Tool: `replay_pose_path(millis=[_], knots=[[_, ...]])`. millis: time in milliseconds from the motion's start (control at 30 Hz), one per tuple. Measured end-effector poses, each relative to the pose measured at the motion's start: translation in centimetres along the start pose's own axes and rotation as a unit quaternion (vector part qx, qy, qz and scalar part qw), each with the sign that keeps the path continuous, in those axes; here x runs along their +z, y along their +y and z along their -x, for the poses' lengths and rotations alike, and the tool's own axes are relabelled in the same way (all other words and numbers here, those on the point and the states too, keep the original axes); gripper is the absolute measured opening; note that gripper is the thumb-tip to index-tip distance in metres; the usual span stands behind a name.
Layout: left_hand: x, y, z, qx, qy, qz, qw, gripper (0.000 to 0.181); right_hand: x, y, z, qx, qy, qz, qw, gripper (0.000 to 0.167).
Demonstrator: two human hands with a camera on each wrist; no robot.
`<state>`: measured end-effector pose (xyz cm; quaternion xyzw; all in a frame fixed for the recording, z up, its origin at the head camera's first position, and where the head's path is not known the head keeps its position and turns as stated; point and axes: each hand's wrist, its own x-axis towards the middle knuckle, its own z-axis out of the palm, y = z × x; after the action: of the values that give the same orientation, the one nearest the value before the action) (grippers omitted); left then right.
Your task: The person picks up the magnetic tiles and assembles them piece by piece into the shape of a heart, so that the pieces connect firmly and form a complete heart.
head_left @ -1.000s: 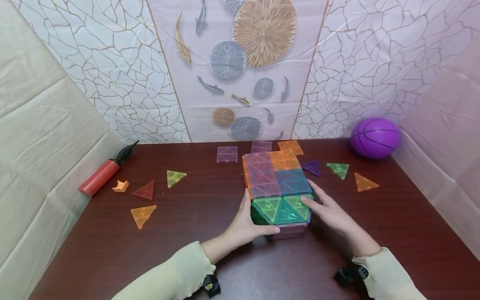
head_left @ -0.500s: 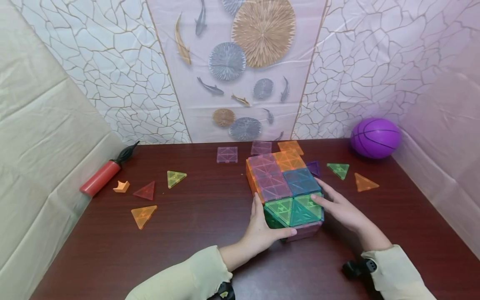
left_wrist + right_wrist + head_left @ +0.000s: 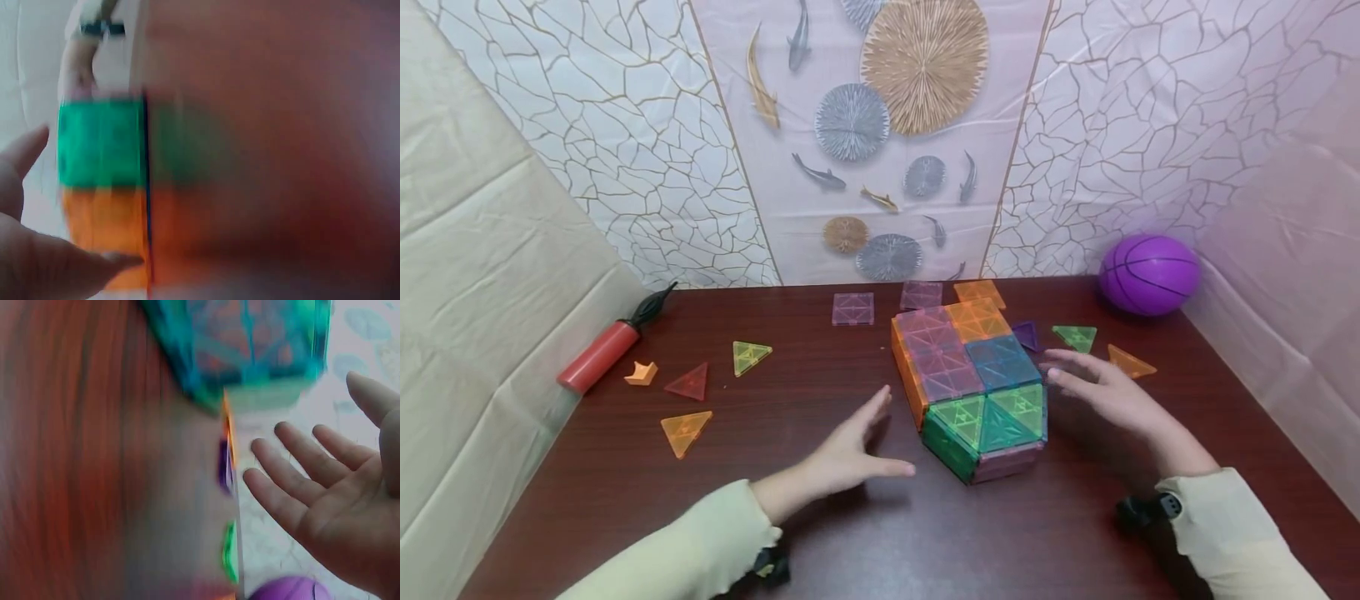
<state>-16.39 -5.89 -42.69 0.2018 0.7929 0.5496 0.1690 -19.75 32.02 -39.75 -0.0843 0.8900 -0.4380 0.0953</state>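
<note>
A box-like structure of see-through magnetic tiles [image 3: 940, 362] stands on the dark wooden table, right of the middle. Its top has pink, orange and blue squares, with green triangles along the near edge. To its left, my left hand [image 3: 842, 458] hovers apart from it, thumb and fingers spread. My right hand [image 3: 1105, 396] is just off its right side, holding nothing, with the fingers extended. In the left wrist view the green and orange side walls [image 3: 103, 144] show blurred beyond the fingers. The right wrist view shows the open right palm [image 3: 337, 500] beside the structure's teal side [image 3: 250, 344].
Loose tiles lie behind the structure, among them a pink square [image 3: 853, 309] and an orange square [image 3: 980, 293]. Several triangles lie left and right, including a yellow one [image 3: 750, 357]. A red hand pump [image 3: 602, 354] lies at far left, a purple ball [image 3: 1150, 275] at back right.
The tile structure first slid a little to the right between both hands, then stayed put. Both hands have since let go, the left moving away leftward and the right moving outward.
</note>
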Motion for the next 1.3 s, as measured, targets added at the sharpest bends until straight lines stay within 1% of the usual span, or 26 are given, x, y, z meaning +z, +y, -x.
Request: replay_pose_path(millis=[100,167,233,333,433,500,567,633,733,833,967,1067,1167,1300], knots=[[-3.4,-0.5,1.2,0.028,0.01,-0.059,0.9978,0.096,-1.6,1.0,-0.2,0.007,0.042,0.063,0.9971,0.062],[-5.6,-1.0,2.2,0.039,0.023,-0.09,0.9949,0.09,-2.4,1.8,-0.4,0.01,0.07,0.086,0.9938,0.062],[-7.8,-1.7,3.3,0.042,0.039,-0.12,0.9912,0.086,-3.1,2.8,-0.5,0.012,0.09,0.094,0.9914,0.062],[-11.0,-3.0,5.2,0.037,0.063,-0.156,0.9851,0.079,-3.9,4.2,-0.9,0.014,0.113,0.098,0.9887,0.062],[-14.1,-4.2,7.0,0.013,0.09,-0.189,0.9778,0.072,-4.7,5.6,-1.1,0.023,0.124,0.11,0.986,0.065],[-15.9,-4.8,8.2,-0.014,0.111,-0.204,0.9725,0.069,-5.3,6.4,-1.2,0.034,0.126,0.115,0.9848,0.067],[-17.5,-5.4,9.3,-0.044,0.126,-0.222,0.9657,0.069,-5.8,7.1,-1.4,0.044,0.123,0.125,0.9835,0.071],[-18.7,-6.0,10.3,-0.064,0.137,-0.24,0.9589,0.07,-6.1,7.7,-1.6,0.051,0.115,0.131,0.9833,0.075],[-20.0,-6.8,11.4,-0.084,0.138,-0.256,0.953,0.076,-6.6,8.5,-1.8,0.052,0.106,0.15,0.9816,0.078],[-20.9,-7.7,12.2,-0.1,0.127,-0.262,0.9515,0.08,-6.8,8.9,-2.1,0.052,0.095,0.169,0.9797,0.08],[-21.7,-8.7,12.9,-0.119,0.113,-0.269,0.949,0.083,-6.8,9.0,-2.2,0.053,0.083,0.197,0.9755,0.081],[-22.1,-9.2,13.2,-0.133,0.107,-0.275,0.9462,0.085,-6.7,8.8,-2.3,0.052,0.081,0.209,0.9732,0.079],[-22.3,-9.2,13.1,-0.14,0.104,-0.28,0.9439,0.086,-6.7,8.8,-2.3,0.056,0.083,0.212,0.9721,0.077],[-22.3,-9.1,12.8,-0.131,0.097,-0.299,0.9402,0.085,-6.8,8.8,-2.2,0.065,0.08,0.211,0.972,0.075]])
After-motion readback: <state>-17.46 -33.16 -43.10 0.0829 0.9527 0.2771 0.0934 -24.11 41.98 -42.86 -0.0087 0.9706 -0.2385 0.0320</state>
